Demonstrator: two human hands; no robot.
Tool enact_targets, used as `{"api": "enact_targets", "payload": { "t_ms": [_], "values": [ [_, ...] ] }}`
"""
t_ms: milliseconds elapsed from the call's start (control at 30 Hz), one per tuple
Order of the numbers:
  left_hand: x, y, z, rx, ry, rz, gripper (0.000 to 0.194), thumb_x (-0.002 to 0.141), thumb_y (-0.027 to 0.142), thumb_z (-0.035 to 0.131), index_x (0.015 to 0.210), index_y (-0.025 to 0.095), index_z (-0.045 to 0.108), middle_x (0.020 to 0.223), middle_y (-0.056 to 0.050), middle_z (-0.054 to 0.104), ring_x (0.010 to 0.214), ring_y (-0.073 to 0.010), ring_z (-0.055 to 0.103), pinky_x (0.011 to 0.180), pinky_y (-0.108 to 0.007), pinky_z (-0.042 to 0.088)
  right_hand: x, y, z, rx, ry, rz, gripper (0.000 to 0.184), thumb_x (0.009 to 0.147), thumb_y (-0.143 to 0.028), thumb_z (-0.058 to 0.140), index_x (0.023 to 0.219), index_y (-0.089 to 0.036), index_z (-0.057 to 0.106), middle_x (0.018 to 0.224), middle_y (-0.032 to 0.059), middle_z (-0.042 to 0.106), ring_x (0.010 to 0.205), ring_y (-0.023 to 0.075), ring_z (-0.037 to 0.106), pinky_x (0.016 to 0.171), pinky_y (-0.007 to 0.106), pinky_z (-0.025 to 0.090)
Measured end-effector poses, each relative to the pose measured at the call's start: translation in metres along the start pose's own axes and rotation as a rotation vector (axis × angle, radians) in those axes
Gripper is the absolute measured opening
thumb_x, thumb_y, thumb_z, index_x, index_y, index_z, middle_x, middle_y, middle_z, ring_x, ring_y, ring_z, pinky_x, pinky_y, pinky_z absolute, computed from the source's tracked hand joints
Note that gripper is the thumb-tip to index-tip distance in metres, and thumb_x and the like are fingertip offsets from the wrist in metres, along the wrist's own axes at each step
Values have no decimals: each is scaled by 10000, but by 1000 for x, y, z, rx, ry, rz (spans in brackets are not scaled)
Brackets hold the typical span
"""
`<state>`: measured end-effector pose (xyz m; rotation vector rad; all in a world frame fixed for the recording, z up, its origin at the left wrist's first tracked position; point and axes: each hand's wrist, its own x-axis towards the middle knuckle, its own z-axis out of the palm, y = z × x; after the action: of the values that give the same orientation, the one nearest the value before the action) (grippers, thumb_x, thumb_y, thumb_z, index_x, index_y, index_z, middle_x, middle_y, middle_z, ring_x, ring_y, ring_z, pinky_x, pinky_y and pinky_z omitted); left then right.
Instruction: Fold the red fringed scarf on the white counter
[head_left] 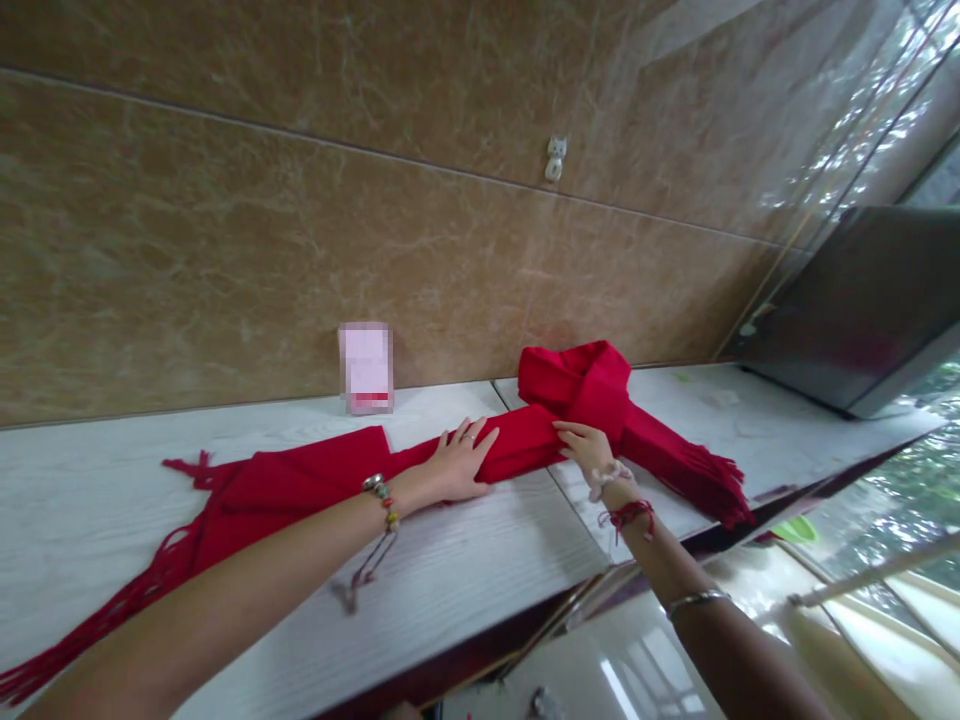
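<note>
A long red scarf [300, 480] with fringed ends lies across a white wood-grain table [465, 580]. Its right part is folded over into a loop [592, 385], with a fringed end [712, 485] trailing toward the table's front edge. My left hand [459, 462] lies flat on the scarf's folded middle, fingers spread. My right hand [589, 447] touches the scarf just below the loop, fingers resting on the cloth. Both wrists wear bracelets.
A small pink-and-white card [366, 368] stands against the brown marble wall [300, 220]. A dark box-like appliance [855, 310] sits at the table's right end. A white wall fitting [555, 158] is higher up. Glossy floor and a window lie to the right.
</note>
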<state>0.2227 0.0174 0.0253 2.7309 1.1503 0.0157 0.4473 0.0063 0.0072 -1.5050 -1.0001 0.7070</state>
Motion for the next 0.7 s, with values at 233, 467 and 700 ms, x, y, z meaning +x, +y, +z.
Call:
{"api": "enact_targets", "payload": {
  "t_ms": [233, 467, 700],
  "values": [
    [-8, -8, -2, 78, 96, 77, 853, 605, -85, 394, 1360, 184, 101, 1441, -129, 30, 1303, -247, 26, 1028, -382, 190, 11, -10, -1, 17, 89, -237, 305, 613, -294, 543, 846, -153, 680, 784, 41, 657, 638, 140, 569, 514, 233, 466],
    [-13, 4, 11, 152, 92, 152, 649, 727, -96, 231, 1333, 132, 201, 1417, -142, 165, 1297, -230, 89, 1012, -387, 234, -6, 15, -4, -476, 160, -406, 197, 628, -210, 502, 697, -201, 686, 719, 31, 643, 652, 161, 575, 634, 296, 476],
    [-13, 6, -3, 161, 111, 162, 674, 699, -102, 272, 1337, 94, 178, 1419, -156, 143, 1298, -204, 109, 1025, -335, 219, -9, 18, -6, -667, 12, -655, 348, 654, -145, 460, 946, -167, 647, 1048, 112, 565, 953, 209, 549, 816, 348, 461]
  ]
}}
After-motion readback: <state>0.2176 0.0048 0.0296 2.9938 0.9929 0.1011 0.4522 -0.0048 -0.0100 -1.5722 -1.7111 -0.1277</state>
